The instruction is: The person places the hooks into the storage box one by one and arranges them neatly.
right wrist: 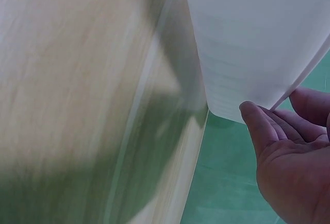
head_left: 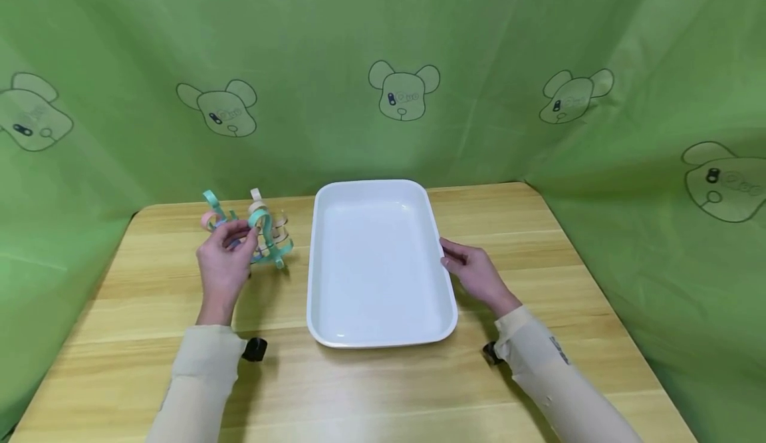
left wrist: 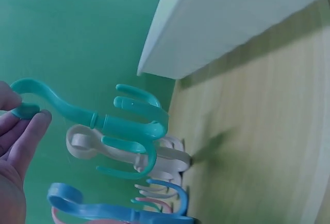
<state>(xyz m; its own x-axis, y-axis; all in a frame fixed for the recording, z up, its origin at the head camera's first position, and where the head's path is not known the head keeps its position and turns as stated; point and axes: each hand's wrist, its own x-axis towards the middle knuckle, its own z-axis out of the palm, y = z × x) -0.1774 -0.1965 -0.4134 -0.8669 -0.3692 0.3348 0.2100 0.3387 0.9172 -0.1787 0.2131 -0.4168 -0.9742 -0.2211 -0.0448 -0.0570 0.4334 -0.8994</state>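
Teal plastic hook [left wrist: 118, 123], curved, beside glossy white tray [head_left: 383, 323]

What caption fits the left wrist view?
Left hand pinches a teal plastic hook above a pile of hooks, beside the white tray.

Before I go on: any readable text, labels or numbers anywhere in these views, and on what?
None can be read.
Small dark marking on the right sleeve: too small to read.
Bear-head prints on the green backdrop: pictures only, no words.
White tray and plastic hooks: no markings visible.
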